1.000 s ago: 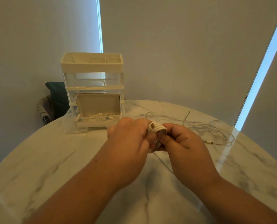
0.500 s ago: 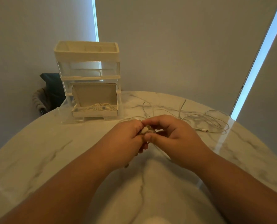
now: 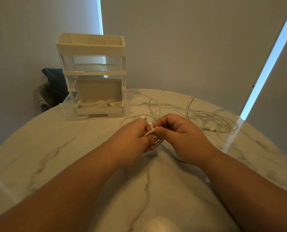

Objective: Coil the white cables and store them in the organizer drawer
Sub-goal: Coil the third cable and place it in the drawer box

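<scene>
Winding is the step in hand, judged from the head view. Both hands meet above the counter (image 3: 55,156), over its near middle. The left grip (image 3: 134,133) is curled round a small coil (image 3: 156,139) of white cable and holds its loops together. The right grip (image 3: 181,133) pinches the same cable at the top of the coil, thumb against fingers, where a short end meets the loops. Whether that end is being wrapped round the bundle or tucked under it cannot be told, since the fingers hide it.

Loose cables (image 3: 188,106) lie spread on the counter beyond and to the right of the hands, with a plug (image 3: 211,129) at the right edge of the tangle. They are not yet coiled.

The organizer (image 3: 90,64) stands at the far left of the counter. Its bottom drawer (image 3: 67,114) is pulled out and carries an open box (image 3: 99,111) with the flap raised. One wound cable (image 3: 104,104) already lies in the box.

So the task looks partly done: one cable stored, one nearly bundled, more to go. The next move likely calls for securing the free end so the loops do not spring apart. Then the coil has to be carried forward and left to the box while being kept pinched until it rests beside the stored cable.
</scene>
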`<action>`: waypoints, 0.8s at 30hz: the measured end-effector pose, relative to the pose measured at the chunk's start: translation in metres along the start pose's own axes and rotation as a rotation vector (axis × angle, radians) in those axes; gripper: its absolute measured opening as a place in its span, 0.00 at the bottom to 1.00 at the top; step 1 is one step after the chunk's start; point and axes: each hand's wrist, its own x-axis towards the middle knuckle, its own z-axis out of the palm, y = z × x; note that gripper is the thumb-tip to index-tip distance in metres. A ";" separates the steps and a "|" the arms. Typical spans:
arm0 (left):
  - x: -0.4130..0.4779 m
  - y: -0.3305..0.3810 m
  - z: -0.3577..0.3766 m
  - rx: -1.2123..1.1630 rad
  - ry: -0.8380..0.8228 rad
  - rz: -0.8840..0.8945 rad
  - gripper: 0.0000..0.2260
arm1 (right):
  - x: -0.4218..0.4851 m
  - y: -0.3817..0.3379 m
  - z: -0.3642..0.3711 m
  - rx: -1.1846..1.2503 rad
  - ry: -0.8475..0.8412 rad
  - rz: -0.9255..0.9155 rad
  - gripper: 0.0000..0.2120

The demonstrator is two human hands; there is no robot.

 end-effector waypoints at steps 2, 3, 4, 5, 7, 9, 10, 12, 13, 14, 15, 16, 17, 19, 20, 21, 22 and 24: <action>0.001 -0.003 0.000 0.010 0.012 0.006 0.03 | 0.001 0.002 0.000 0.001 0.004 0.008 0.04; 0.001 -0.004 -0.001 0.009 0.018 0.012 0.03 | 0.001 0.002 0.000 0.008 0.003 0.017 0.03; 0.002 -0.004 -0.001 0.011 0.021 0.018 0.03 | 0.002 0.003 0.000 0.011 0.004 0.024 0.03; 0.002 -0.005 -0.001 0.022 0.021 0.025 0.03 | 0.002 0.003 0.001 0.012 0.009 0.028 0.03; 0.003 -0.005 -0.003 0.049 0.007 0.041 0.03 | 0.002 0.005 0.002 0.021 0.022 0.024 0.03; 0.003 -0.004 -0.004 0.019 -0.016 0.035 0.05 | 0.002 0.005 0.003 0.033 0.036 0.024 0.04; 0.002 -0.003 -0.005 -0.024 -0.027 0.012 0.05 | 0.002 0.006 0.002 0.030 0.050 0.021 0.05; 0.001 -0.002 -0.005 -0.181 -0.042 -0.069 0.07 | 0.003 0.006 0.002 0.024 0.089 0.014 0.04; 0.001 -0.002 -0.004 -0.296 -0.046 -0.104 0.08 | 0.003 0.006 0.002 0.016 0.109 0.009 0.02; 0.002 -0.002 -0.003 -0.417 -0.044 -0.127 0.09 | 0.003 0.006 0.002 -0.007 0.130 0.001 0.04; 0.003 -0.002 -0.001 -0.513 -0.039 -0.140 0.11 | 0.002 0.006 0.002 -0.037 0.148 -0.010 0.07; 0.003 -0.001 0.000 -0.571 -0.036 -0.150 0.12 | 0.001 0.005 0.001 -0.068 0.166 -0.025 0.08; 0.003 0.000 0.001 -0.610 -0.036 -0.158 0.12 | 0.001 0.003 0.001 -0.100 0.184 -0.038 0.09; 0.004 0.003 0.002 -0.692 -0.042 -0.165 0.13 | 0.002 0.001 0.000 -0.175 0.213 -0.069 0.09; 0.004 0.004 0.002 -0.726 -0.041 -0.167 0.13 | 0.003 0.002 0.000 -0.206 0.217 -0.080 0.09; 0.004 0.004 0.001 -0.752 -0.039 -0.168 0.13 | 0.003 0.001 -0.001 -0.223 0.220 -0.087 0.08; 0.005 0.005 0.001 -0.766 -0.039 -0.166 0.12 | 0.003 0.001 -0.001 -0.226 0.225 -0.092 0.08; 0.005 0.005 0.000 -0.788 -0.049 -0.159 0.12 | 0.003 0.001 -0.002 -0.198 0.241 -0.090 0.07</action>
